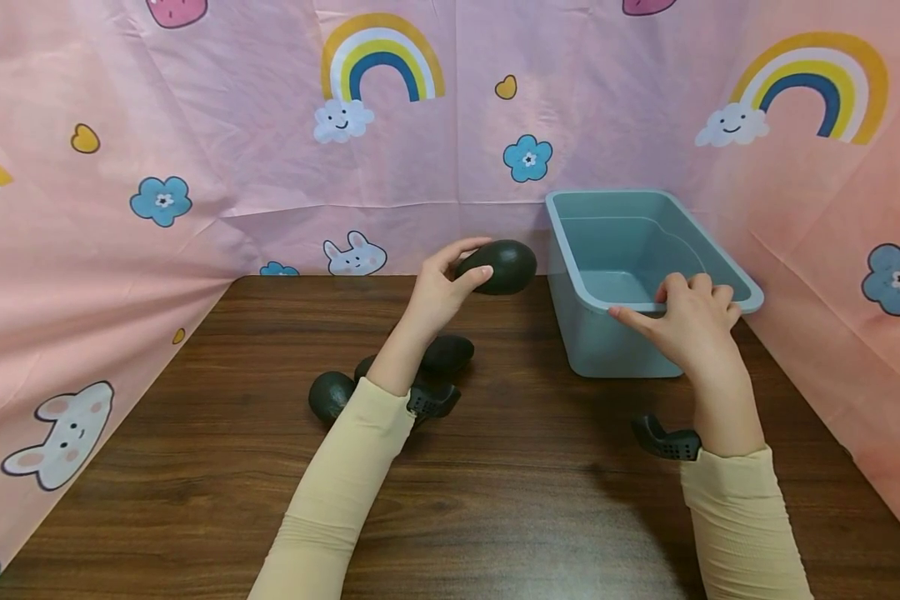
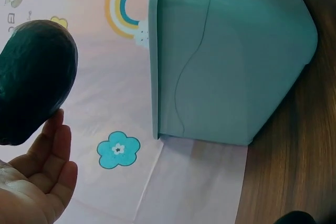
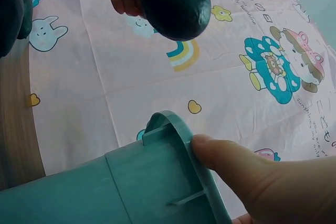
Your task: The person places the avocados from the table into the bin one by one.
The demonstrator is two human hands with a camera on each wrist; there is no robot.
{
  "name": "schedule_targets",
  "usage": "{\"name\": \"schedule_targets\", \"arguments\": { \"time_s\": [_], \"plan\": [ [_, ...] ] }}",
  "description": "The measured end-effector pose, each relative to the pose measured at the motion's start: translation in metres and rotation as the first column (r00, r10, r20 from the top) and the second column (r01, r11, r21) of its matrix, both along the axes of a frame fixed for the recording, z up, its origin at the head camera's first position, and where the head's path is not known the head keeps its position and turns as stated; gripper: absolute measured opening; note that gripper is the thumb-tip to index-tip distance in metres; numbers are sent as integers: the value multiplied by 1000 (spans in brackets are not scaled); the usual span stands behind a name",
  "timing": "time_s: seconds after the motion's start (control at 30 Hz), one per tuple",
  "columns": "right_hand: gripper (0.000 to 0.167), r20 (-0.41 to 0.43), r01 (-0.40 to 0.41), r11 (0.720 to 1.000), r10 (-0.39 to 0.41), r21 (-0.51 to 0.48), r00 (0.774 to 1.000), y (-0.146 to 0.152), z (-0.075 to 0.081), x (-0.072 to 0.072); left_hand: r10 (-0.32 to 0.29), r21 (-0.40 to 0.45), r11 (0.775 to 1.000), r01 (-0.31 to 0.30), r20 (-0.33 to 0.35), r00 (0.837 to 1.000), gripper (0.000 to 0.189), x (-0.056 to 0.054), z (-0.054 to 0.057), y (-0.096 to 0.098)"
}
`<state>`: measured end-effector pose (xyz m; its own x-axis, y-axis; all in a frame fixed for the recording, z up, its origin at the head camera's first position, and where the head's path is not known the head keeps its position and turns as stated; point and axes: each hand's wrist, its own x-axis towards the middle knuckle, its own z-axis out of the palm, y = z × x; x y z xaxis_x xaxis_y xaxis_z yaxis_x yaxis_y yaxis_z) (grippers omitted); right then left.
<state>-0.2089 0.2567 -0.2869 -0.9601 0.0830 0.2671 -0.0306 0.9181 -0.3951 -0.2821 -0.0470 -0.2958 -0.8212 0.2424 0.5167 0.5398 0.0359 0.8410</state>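
Observation:
Between the thumb and fingers of my left hand (image 1: 441, 292) is a dark green avocado (image 1: 504, 268), raised above the table just left of the bin. The left wrist view shows the same avocado (image 2: 37, 82) resting against the fingers. My right hand (image 1: 696, 329) grips the near rim of a blue-green plastic bin (image 1: 615, 342), thumb outside and fingers over the edge. In the right wrist view the thumb presses on the bin's rim (image 3: 197, 156). Several more avocados (image 1: 332, 396) lie on the table by the left forearm, which partly hides them; another avocado (image 1: 448, 355) shows beside the wrist.
The bin stands upright at the back right of the dark wooden table (image 1: 195, 467), close to the pink printed cloth (image 1: 270, 100) that hangs behind and along both sides. A black wrist mount (image 1: 435, 402) sits on the left wrist, another black mount (image 1: 667, 440) on the right.

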Motion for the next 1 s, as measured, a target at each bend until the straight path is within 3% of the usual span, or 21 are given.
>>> {"name": "schedule_targets", "arguments": {
  "time_s": [0.3, 0.47, 1.0],
  "plan": [
    [74, -14, -1, 1000, 1, -2, 1000, 0, 0, 1, -37, 27, 999, 36, 13, 999, 39, -2, 5, 12],
    [72, -9, -2, 1000, 2, 1, 1000, -1, 1, 1, -27, 32, 999, 27, 15, 1000, 39, -5, 7, 18],
    [75, -5, 4, 1000, -4, -1, 1000, -1, 0, 1, -25, -33, 999, 26, 43, 999, 39, -13, 7, 36]
  ]
}}
